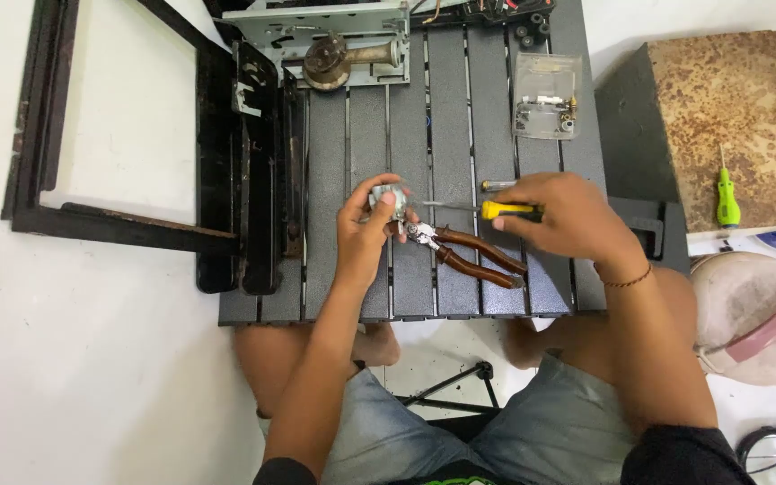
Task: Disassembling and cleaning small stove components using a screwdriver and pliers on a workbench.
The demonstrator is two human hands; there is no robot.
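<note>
While the small grey metal part (389,199) sits pinched in our left hand (365,229) above the slatted grey table (330,180), our right hand (563,216) grips a yellow-handled screwdriver (482,209), tip at the part. Brown-handled pliers (469,253) lie just below; a clear plastic box (545,94) sits farther back.

Two hands over the table: left (365,229), right (568,220). Screwdrivers, three: one yellow (505,210) in hand, one green (727,199) off on the rusty box (729,117), another (496,185) behind the hand. One pair of pliers (469,256). One clear box (545,94). One black frame (119,135).
</note>
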